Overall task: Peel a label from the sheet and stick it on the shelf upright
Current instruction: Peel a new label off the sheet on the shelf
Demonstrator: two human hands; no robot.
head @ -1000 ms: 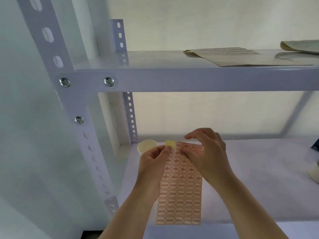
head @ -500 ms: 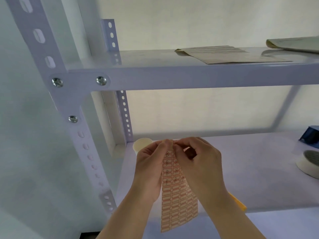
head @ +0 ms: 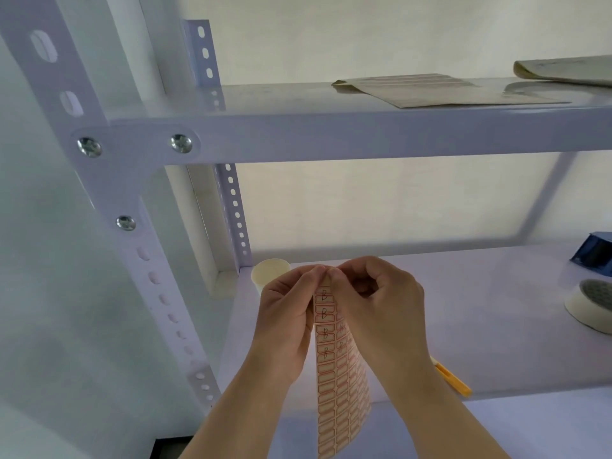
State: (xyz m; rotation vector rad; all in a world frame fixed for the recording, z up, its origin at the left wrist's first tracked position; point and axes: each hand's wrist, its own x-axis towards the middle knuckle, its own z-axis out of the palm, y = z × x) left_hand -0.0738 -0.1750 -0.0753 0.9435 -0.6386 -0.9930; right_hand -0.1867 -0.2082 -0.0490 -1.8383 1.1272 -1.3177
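Thin paper label sheet with red-bordered rectangular stickers hangs limp in front of the white metal shelf board, curling along its length. Left hand and right hand both pinch its top edge, fingertips meeting there; likely working a top label loose. Sheet looks light, floppy, easy to crease or tear, so best held at the edge, peeling from a label corner. White slotted steel shelf upright stands left of the sheet, apart from it, no label on it yet.
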